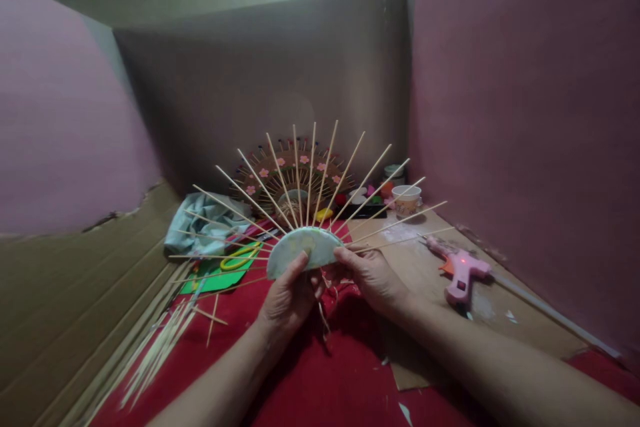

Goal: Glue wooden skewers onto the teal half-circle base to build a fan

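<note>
A pale half-round base (290, 248) with many thin wooden sticks (277, 163) fanning out from its curved edge is held up in front of me. My left hand (289, 293) grips its lower edge, thumb pressed on the front face and fingers behind. At its right corner my right hand (370, 273) pinches the base between thumb and fingers, which are partly hidden behind it. Loose twine (324, 323) hangs below the base between the two hands. Behind the sticks stands a brown fan-shaped piece (270, 170) with pink flowers and dark-tipped sticks.
A pink glue gun (463, 273) with a lit red light lies on cardboard (415, 340) at right, near a paper cup (407, 200). Loose sticks (157, 353), green sheet (220, 279), yellow-handled scissors (240, 257) and a crumpled cloth (200, 223) lie left on red cloth (320, 393).
</note>
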Demonstrator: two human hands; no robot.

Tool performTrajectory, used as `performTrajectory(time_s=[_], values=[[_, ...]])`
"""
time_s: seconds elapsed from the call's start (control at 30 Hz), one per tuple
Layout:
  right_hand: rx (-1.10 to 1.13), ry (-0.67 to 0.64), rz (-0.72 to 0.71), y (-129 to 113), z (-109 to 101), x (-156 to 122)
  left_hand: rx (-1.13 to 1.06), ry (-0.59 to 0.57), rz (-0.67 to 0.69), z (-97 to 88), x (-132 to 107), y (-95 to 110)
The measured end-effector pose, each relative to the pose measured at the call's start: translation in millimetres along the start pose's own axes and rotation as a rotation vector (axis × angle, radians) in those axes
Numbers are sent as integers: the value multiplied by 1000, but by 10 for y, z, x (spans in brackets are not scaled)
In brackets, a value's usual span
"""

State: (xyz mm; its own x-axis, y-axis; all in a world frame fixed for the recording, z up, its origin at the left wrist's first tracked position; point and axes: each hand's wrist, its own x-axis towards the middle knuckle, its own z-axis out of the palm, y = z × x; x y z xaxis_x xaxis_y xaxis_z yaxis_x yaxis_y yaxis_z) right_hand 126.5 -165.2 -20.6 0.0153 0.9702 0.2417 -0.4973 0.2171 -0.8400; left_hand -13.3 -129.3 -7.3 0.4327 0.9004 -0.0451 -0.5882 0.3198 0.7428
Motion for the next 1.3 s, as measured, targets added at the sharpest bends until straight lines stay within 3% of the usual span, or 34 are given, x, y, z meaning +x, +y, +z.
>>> performTrajectory(time_s=[0.33, 0.73, 1.0, 1.07, 1.17, 1.23, 1.3], values=[[-178, 25, -67, -65, 25, -41, -60, 47, 42, -43, -3, 54], [-168, -45, -26, -129, 38, -85, -67, 34, 34, -44, -36, 191], [-207, -94, -24, -204, 95, -108, 44, -135, 78, -159, -64, 220], [-341, -115, 67, -294, 112, -88, -8, -79, 69, -151, -52, 246], [-731, -169, 208, -539, 17, -145, -154, 107, 77, -93, -27, 324], [-1087, -157, 111, -732, -155, -296, -215, 172, 113, -44, -15, 391], [-1390, 65, -14, -894, -388, -527, -238, 168, 90, -5, -13, 448]])
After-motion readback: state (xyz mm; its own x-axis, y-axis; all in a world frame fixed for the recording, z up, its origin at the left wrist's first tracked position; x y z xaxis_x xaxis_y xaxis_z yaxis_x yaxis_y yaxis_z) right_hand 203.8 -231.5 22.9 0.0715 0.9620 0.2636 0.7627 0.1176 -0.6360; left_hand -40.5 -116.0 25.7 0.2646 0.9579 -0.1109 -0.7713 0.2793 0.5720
